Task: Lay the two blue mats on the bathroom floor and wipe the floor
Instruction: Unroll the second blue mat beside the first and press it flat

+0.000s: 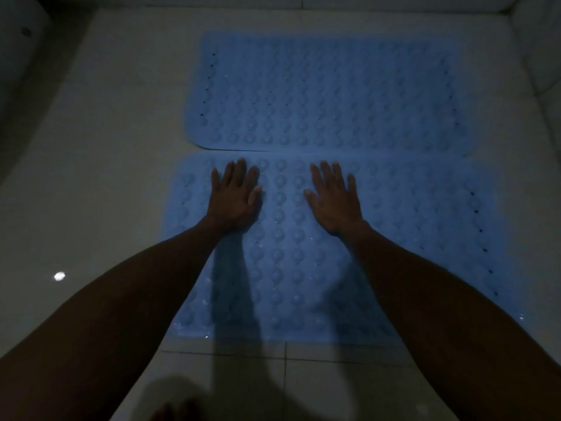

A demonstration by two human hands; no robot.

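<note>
Head view: flat palms on bumpy mat

Two blue rubber mats lie flat on the pale tiled floor. The far mat sits toward 12 o'clock, its near edge touching or slightly overlapping the near mat. Both show rows of round bumps and small holes.

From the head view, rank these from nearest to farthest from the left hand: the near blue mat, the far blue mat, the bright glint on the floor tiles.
1. Near blue mat: directly under the left hand.
2. Far blue mat: just beyond the fingertips.
3. Bright glint: far off on the left tiles.
</note>
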